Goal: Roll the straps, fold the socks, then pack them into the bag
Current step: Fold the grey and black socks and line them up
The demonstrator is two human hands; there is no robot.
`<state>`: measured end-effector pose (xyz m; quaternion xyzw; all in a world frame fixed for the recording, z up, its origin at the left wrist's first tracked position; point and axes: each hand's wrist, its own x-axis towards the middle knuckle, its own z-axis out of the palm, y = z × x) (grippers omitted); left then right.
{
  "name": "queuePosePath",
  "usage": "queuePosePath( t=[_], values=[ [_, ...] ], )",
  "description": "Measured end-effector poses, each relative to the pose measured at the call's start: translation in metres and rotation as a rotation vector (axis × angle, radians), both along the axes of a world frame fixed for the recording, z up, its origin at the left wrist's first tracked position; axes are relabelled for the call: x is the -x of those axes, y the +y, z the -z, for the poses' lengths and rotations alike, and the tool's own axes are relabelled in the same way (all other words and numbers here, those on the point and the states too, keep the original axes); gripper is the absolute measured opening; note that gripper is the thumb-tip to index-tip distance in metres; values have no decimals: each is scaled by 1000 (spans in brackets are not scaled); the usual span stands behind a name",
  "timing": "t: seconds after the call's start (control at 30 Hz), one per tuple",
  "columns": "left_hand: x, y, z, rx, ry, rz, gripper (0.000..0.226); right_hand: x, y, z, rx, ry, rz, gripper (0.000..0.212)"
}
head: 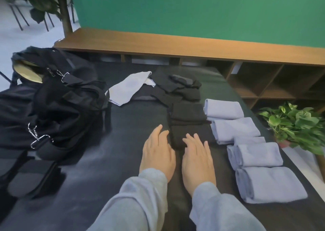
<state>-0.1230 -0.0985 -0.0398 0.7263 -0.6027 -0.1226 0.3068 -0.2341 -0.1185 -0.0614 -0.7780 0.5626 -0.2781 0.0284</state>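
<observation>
Both my hands lie flat, palms down, on the dark table. My left hand rests at the left edge of a folded black sock; my right hand presses its near end with straight fingers. Another folded black sock lies just behind it. Several folded light blue socks form a column to the right. At the back sits a pile of unfolded black socks with a pale sock. The black bag stands open at the left, and rolled black straps lie near it.
Metal clips of the bag's strap hang at its front. A wooden shelf unit runs behind the table under a green wall. A leafy potted plant stands off the table's right edge.
</observation>
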Motion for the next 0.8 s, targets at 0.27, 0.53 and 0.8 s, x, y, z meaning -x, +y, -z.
queuePosePath(
  t=[0.27,0.53,0.8],
  values=[
    [-79,-36,12,-17,-320,25,43,0,-3,-12,-244,131,-96,57],
    [-131,-77,12,-93,-292,-192,38,-2,-6,-6,-213,99,-78,72],
    [-130,-106,17,-134,-228,-321,49,-3,-7,-3,-200,83,-56,60]
  ],
)
